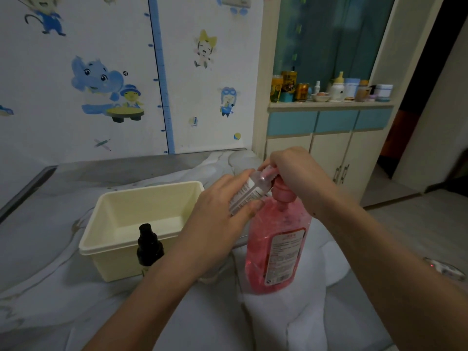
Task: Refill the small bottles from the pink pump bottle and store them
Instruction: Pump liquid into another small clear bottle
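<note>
Nearest to us, two bare arms reach forward over a soft white cover (286,323). A big pink pump bottle (277,249) stands upright on it, a bit right of the middle, with a label on its side. To its left, a small dark bottle (149,245) with a black cap stands just in front of a cream box (109,224). The box is open on top, and the part we can see inside holds nothing.

A little farther, the left hand (217,224) has its fingers curled round a small clear bottle (249,192) and holds it tilted, with its open end up against the pink pump. The right hand (293,171) is on top of the pump (281,188), fingers bent over the pump head. The two hands are very close together.

Farther still, the wall (126,72) has a blue elephant picture and other stickers. Far on the right, a shelf (329,104) above some cupboard doors holds jars and bottles.
</note>
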